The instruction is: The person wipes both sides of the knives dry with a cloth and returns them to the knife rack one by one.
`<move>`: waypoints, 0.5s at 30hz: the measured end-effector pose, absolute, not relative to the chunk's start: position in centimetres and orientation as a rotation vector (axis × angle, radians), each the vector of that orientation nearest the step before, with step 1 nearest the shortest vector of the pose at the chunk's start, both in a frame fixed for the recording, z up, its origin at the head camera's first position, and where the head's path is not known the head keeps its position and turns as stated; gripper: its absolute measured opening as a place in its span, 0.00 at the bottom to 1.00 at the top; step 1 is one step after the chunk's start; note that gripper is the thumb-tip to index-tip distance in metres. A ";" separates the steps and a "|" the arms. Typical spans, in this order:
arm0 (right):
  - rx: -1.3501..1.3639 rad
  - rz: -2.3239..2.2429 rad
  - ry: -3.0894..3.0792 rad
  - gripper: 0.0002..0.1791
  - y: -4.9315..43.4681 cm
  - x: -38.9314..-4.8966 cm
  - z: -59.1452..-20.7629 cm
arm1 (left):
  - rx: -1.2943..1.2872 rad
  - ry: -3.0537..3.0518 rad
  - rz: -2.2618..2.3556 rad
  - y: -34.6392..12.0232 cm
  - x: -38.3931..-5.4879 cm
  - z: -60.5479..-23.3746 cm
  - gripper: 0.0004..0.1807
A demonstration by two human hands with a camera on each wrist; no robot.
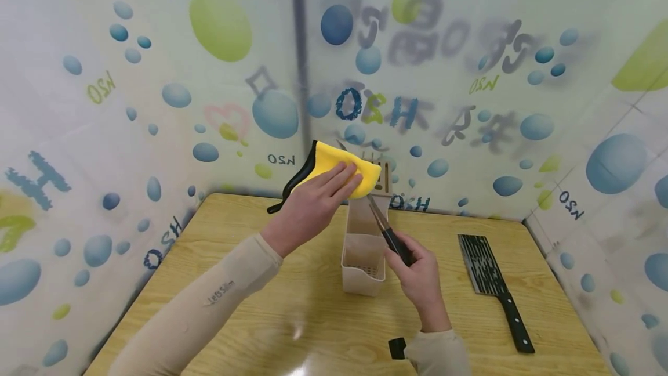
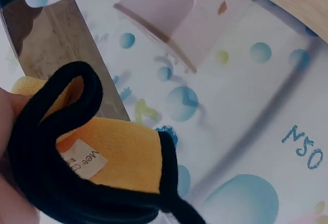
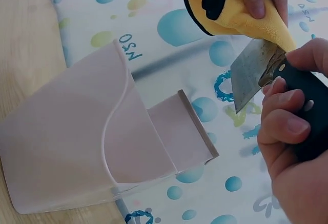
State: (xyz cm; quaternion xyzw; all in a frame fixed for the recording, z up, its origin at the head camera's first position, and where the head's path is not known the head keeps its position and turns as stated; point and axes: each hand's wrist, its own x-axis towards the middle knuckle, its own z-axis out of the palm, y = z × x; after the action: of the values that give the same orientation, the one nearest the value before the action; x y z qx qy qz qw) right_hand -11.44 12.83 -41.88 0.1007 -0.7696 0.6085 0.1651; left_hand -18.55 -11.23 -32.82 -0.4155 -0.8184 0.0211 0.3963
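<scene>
My left hand (image 1: 308, 213) holds a folded yellow cloth (image 1: 369, 174) with black edging against a kitchen knife's blade. A white label shows on the cloth in the left wrist view. My right hand (image 1: 421, 280) grips the black riveted handle of that kitchen knife (image 3: 256, 70), held up over the table with its blade pointing away from me. The cloth covers part of the broad metal blade (image 2: 56, 34); its tip pokes out past the cloth in the head view. Below both hands stands a pale plastic knife holder (image 1: 363, 282) with compartments.
On the wooden table (image 1: 219, 300), a cleaver (image 1: 482, 266) with dark streaks on its blade and a black handle lies to the right. A slotted brown top (image 1: 385, 179) shows at the holder's back. Patterned sheets (image 1: 449, 132) enclose the table's back and sides.
</scene>
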 end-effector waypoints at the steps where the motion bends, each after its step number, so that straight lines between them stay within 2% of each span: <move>1: 0.282 1.731 -2.194 0.15 12.8 -11.4 -41.9 | -1.058 -2.075 0.055 -11.1 -18.4 -32.9 0.30; 5: 0.286 1.740 -2.182 0.12 12.9 -11.3 -41.9 | -1.076 -2.084 0.082 -10.8 -18.0 -33.0 0.30; 15: 0.407 1.744 -2.166 0.14 12.9 -11.6 -42.0 | -1.121 -2.143 0.161 -10.3 -17.1 -33.4 0.34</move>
State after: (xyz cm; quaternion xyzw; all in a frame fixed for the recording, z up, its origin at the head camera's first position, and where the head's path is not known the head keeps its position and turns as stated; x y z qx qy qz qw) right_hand -11.61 12.92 -41.98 0.1429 -0.7602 0.6120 0.1648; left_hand -17.07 -10.26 -33.41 -0.4330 -0.8279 0.0621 0.3511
